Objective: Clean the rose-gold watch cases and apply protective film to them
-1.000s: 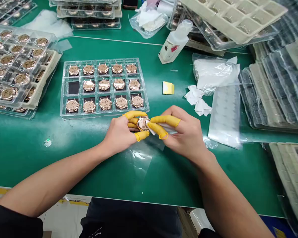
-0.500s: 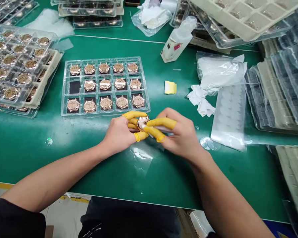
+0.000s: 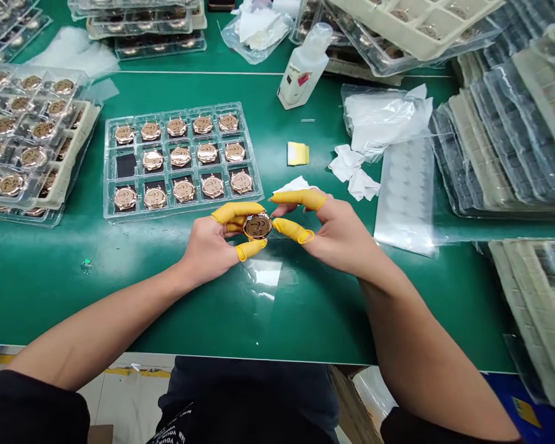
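My left hand point(image 3: 208, 243), its fingertips in yellow finger cots, holds a round rose-gold watch case point(image 3: 258, 226) by its edge, dial upward. My right hand point(image 3: 337, 237) is beside it, with its yellow-cotted index finger and thumb spread just to the right of the case and apart from it. A small white cloth point(image 3: 296, 185) sticks out above that index finger and seems held in the hand. A clear plastic tray point(image 3: 185, 109) lies just beyond my hands, with rows of similar cases on black pads and one bare pad point(image 3: 126, 165).
Loaded clear trays point(image 3: 90, 117) are stacked at the left, with more at the far side and right. A plastic bottle point(image 3: 304, 68), a yellow-and-white tag point(image 3: 298, 153), crumpled white wipes point(image 3: 351, 172) and a plastic bag point(image 3: 386, 117) lie on the green mat point(image 3: 305, 308).
My right hand has drawn back to the right, taking the white cloth off the watch face. The case now shows fully in my left hand. The whole view has shifted slightly.
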Demonstrator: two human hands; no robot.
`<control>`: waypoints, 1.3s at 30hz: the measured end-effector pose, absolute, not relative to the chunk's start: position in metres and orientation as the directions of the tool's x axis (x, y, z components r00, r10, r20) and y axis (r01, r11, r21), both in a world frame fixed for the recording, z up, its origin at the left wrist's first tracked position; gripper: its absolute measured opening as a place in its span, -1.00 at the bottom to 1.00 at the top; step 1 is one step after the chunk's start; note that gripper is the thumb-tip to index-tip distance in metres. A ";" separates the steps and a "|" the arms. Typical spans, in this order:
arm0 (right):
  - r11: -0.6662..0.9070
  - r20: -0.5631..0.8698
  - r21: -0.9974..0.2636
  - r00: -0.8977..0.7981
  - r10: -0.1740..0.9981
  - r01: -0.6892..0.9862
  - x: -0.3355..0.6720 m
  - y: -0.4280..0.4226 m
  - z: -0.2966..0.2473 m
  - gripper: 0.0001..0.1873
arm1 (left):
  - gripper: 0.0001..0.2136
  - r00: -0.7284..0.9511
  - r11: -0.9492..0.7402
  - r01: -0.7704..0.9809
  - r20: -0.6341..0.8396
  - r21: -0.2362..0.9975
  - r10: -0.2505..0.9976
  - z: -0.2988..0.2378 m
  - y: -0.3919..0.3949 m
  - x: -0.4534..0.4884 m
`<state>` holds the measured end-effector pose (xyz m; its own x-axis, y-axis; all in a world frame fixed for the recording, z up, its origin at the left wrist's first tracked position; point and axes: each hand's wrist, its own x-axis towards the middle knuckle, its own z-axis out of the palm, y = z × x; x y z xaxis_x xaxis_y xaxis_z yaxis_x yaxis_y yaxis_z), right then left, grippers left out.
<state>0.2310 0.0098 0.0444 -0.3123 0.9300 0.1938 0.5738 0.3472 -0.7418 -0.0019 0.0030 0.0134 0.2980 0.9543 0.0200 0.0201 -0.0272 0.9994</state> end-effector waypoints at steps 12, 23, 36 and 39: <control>0.361 0.190 -0.788 -0.361 0.913 0.498 0.225 0.011 0.044 -0.84 | -0.51 0.326 -0.039 0.044 0.022 0.998 0.945 0.019 0.003 -0.001; 0.262 0.151 -0.695 -0.221 0.964 0.669 0.220 0.007 0.050 -0.93 | -0.41 0.365 -0.041 0.233 -0.048 0.972 0.930 0.026 0.003 0.003; 0.165 0.107 -0.725 -0.127 0.986 0.669 0.214 0.010 0.040 -0.90 | -0.39 0.334 0.036 0.172 -0.093 0.985 0.938 0.024 0.002 0.004; 0.239 0.288 -0.725 -0.030 0.957 0.646 0.215 0.007 0.042 -0.88 | -0.40 0.295 0.035 0.137 -0.075 0.990 0.952 0.017 0.007 0.005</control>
